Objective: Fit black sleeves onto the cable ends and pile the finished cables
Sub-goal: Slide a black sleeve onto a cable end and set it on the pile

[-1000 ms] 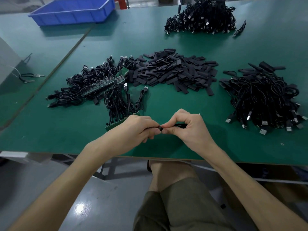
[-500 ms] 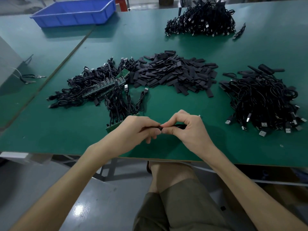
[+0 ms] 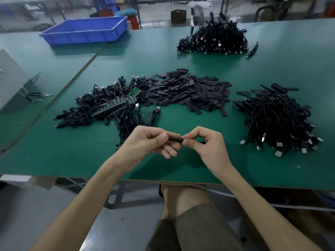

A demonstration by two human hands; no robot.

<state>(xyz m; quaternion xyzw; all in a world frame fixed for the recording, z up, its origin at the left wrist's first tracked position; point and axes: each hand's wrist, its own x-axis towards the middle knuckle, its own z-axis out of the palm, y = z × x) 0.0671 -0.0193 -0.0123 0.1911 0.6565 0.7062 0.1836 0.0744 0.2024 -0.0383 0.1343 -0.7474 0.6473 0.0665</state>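
My left grip (image 3: 145, 142) and right grip (image 3: 210, 144) pinch one black sleeve (image 3: 175, 139); sleeve heap (image 3: 186, 91) ahead, cable pile (image 3: 275, 116) at right.

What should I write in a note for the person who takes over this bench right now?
Hands: the left hand pinches one end of a short black tube sleeve; the right hand pinches its other end, above the green table. The cable inside is mostly hidden.
Things: pile of flat black sleeves mid-table; tangled black cables with green boards to the left; black cable heap to the right, probably the finished ones.
Left to do: seat this sleeve, pile the cable, continue.
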